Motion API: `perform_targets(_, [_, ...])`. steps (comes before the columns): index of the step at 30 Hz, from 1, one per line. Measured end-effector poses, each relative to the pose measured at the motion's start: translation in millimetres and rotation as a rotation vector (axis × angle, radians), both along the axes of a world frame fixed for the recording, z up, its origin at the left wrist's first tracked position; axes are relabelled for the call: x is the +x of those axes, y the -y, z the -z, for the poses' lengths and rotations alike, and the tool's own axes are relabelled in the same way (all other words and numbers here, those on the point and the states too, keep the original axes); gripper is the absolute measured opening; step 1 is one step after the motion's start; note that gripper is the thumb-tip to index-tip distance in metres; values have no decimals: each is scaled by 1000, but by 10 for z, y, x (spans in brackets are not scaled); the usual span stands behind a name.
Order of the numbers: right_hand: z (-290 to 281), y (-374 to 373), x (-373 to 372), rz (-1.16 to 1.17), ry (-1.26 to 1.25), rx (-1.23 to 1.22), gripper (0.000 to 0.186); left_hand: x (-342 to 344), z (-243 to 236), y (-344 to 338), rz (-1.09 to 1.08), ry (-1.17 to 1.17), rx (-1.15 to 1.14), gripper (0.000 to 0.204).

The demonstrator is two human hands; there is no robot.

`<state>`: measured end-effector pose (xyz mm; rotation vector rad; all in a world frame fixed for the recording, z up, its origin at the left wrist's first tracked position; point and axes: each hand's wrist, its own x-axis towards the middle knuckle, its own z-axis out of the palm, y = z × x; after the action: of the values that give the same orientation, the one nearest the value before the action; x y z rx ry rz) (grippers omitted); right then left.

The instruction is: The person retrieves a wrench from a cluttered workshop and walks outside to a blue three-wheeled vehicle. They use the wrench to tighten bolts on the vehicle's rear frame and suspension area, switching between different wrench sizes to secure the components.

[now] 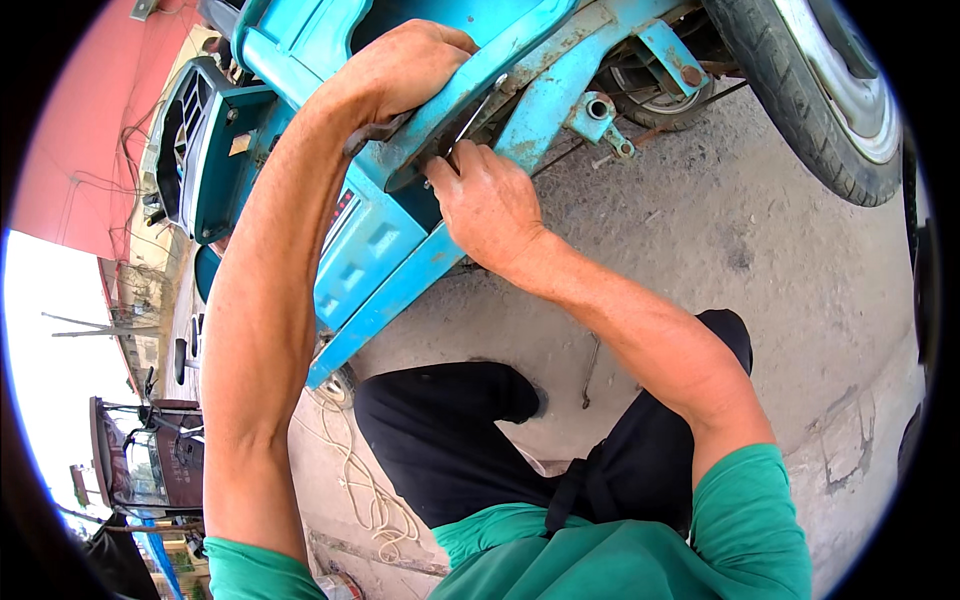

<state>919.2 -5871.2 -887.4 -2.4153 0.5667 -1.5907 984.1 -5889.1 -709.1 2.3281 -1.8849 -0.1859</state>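
The blue body of a vehicle (370, 235) fills the upper middle, its paint scuffed and rusty along the edges. My left hand (415, 65) reaches over the rim of the curved blue panel (500, 55), and its fingers are hidden behind that rim. Below the panel's lower edge, my right hand (490, 205) is closed, thumb and fingers bent around the lower end of a thin shiny metal tool (476, 115). The tool slants up against the panel's underside; its exact kind is not clear. Beside the right hand runs a blue frame bar (555, 95).
A large tyre (800, 100) stands at the upper right, with a smaller wheel (655, 95) behind the frame. A blue bracket (597, 115) juts out near my right hand. Pale rope (365, 485) and a thin metal rod (590, 375) lie on the concrete ground (700, 230).
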Motion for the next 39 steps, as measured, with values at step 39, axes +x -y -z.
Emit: perform_targets(39, [-328, 1173, -858, -579, 590, 841, 31, 37, 87, -11, -26, 42, -34, 36])
